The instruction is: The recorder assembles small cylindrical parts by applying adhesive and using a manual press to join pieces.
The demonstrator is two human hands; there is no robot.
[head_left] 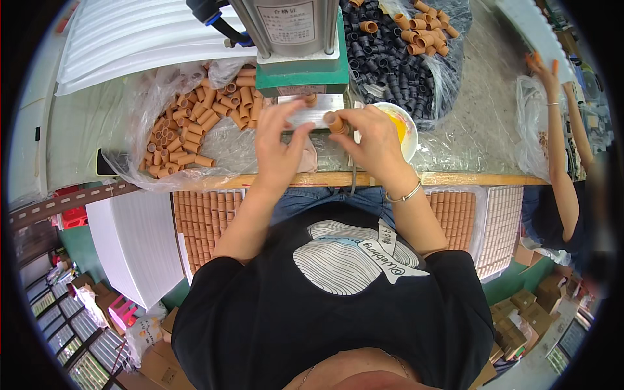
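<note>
Head view shows the right hand pinched on a brown tube beside the press plate, left hand loosely curled nearby; seating it squarely likely matters.

A small factory assembly workshop: a green-based press machine stands at the far edge of the workbench, flanked by plastic bags heaped with orange tubes and black tubes. Trays of sorted orange tubes sit below the near edge, cardboard boxes crowd the floor, and a co-worker's arm works alongside.
</note>
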